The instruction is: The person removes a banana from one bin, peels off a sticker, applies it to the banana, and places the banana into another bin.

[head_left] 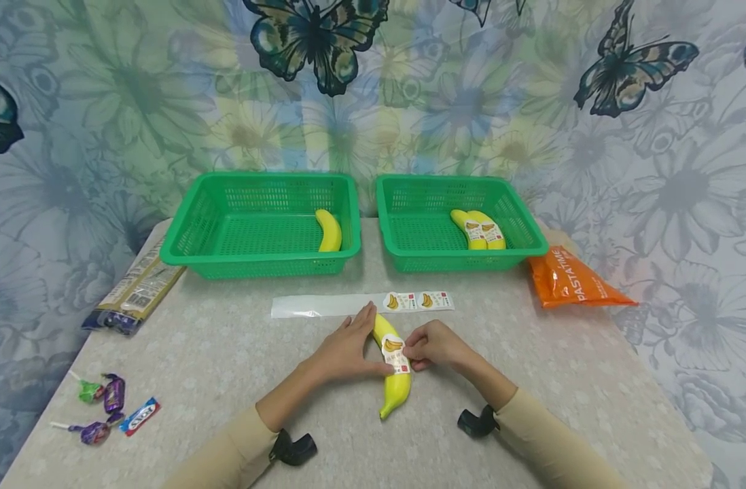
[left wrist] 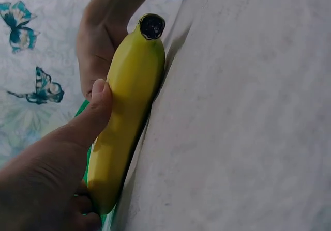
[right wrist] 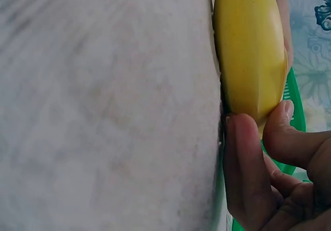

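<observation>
A yellow banana [head_left: 397,390] with a greenish tip lies on the table, a white banana-picture sticker [head_left: 395,354] across its middle. My left hand [head_left: 350,346] holds it from the left, thumb on top beside the sticker and fingers near the far end. In the left wrist view that thumb [left wrist: 101,94] presses the banana's side. From the right, my right hand [head_left: 433,345] has curled fingers and thumb at the sticker's right edge. The right wrist view shows its thumb [right wrist: 282,122] and fingertips close together against the banana [right wrist: 248,50].
Behind is a sticker strip [head_left: 324,307] with two stickers left on it. The left green basket [head_left: 257,261] contains one plain banana; the right basket [head_left: 458,261] contains two stickered ones. An orange packet [head_left: 571,278], a gold packet [head_left: 134,288] and several sweets [head_left: 113,394] lie around.
</observation>
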Demonstrator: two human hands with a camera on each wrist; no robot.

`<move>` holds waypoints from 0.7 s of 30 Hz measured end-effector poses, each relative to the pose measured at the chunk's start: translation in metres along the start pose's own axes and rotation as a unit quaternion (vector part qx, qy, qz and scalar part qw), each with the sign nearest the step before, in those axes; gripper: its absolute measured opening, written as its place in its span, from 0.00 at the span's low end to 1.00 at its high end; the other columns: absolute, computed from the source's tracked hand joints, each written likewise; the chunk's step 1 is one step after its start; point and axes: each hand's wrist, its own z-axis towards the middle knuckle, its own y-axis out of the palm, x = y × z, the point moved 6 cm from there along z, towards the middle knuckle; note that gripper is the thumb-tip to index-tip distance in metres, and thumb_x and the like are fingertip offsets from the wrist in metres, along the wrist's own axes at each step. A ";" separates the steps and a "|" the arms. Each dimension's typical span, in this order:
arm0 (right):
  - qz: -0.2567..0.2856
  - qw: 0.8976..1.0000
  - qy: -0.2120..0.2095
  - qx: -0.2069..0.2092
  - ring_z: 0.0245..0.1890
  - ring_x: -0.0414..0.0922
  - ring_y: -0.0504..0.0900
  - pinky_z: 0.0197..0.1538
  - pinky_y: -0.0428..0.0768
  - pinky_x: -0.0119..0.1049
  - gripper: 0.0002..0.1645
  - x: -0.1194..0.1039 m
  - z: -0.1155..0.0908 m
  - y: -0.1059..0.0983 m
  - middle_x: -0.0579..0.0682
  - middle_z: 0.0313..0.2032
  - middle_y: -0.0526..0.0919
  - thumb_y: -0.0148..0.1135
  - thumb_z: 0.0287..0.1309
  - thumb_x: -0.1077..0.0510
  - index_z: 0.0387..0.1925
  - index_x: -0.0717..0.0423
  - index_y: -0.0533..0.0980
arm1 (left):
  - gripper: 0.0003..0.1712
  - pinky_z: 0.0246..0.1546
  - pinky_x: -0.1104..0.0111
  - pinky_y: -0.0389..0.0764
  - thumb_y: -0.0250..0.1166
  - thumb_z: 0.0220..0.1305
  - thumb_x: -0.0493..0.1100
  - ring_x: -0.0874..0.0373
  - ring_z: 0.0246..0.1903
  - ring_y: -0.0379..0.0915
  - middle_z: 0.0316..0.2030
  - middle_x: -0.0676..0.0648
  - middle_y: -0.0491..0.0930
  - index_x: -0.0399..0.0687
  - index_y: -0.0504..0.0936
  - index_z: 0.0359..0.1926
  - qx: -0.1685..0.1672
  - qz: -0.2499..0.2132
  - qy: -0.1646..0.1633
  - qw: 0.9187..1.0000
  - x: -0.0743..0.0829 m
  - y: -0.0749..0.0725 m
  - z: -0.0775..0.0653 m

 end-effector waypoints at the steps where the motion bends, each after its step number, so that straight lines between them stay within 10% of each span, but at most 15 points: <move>1: 0.000 1.000 0.000 0.001 0.20 0.37 0.82 0.28 0.85 0.31 0.08 0.000 0.000 0.000 0.49 0.22 0.85 0.66 0.58 0.65 0.38 0.68 0.82 | 0.72 0.76 0.52 0.51 0.67 0.45 0.77 0.50 0.77 0.42 0.78 0.44 0.42 0.41 0.45 0.77 0.000 -0.006 -0.005 1.000 0.000 -0.001 0.001; 21: 0.020 1.000 0.004 0.003 0.25 0.39 0.85 0.33 0.86 0.34 0.18 -0.001 -0.002 -0.002 0.55 0.33 0.87 0.68 0.57 0.63 0.46 0.71 0.80 | 0.53 0.60 0.48 0.75 0.74 0.47 0.63 0.42 0.65 0.69 0.69 0.42 0.67 0.42 0.67 0.69 0.092 0.009 -0.027 0.995 0.000 -0.011 0.009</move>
